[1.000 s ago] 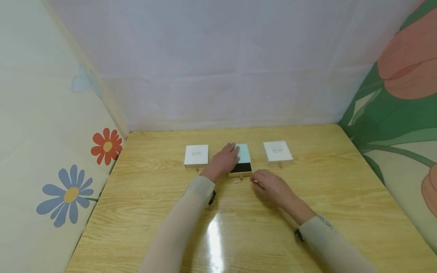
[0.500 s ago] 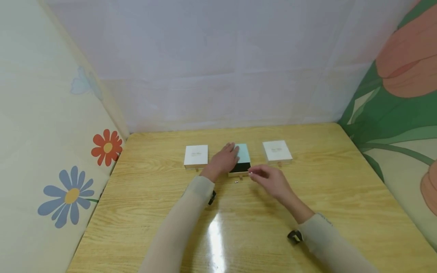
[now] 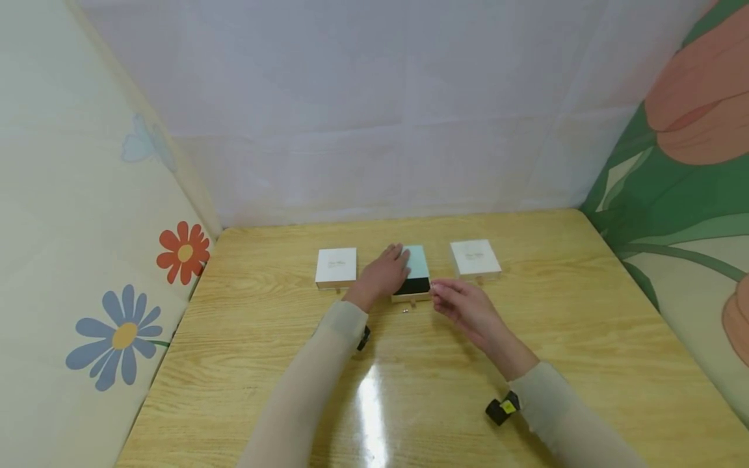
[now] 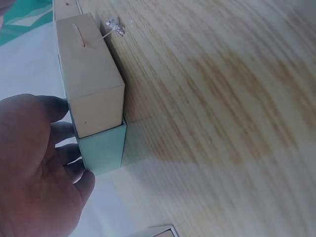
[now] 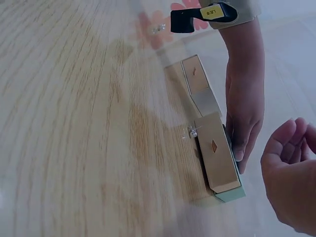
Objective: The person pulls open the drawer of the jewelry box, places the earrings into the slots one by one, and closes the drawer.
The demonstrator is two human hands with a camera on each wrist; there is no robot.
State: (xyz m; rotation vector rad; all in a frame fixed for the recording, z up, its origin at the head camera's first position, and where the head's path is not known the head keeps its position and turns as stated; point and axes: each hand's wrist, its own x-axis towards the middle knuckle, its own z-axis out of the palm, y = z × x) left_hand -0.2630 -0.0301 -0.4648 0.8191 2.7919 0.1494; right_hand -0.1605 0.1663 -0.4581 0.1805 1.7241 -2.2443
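Note:
A mint-green drawer box [image 3: 417,261] stands mid-table, its black-lined drawer [image 3: 417,286] partly pulled out towards me. My left hand [image 3: 383,273] rests on the box cover, fingers laid over its top; in the left wrist view a digit touches the cover [image 4: 102,149] near its side. By the drawer's right front corner, my right hand [image 3: 466,309] pinches a tiny shiny piece, apparently an earring, between thumb and fingertips. It is too small to make out clearly. A sparkling silver earring [image 4: 116,27] with a thin pin lies on the wood before the drawer's pull tab.
Two white drawer boxes flank the mint one: a left box [image 3: 337,265] and a right box [image 3: 475,258], both with pull tabs facing me. A pale cloth [image 3: 374,162] hangs behind the wooden table [image 3: 263,364]. Flowered cloths stand at both sides.
My right hand has risen from the table beside the drawer with the tiny shiny piece and turned at the drawer's right corner. My left hand has stayed on the box.

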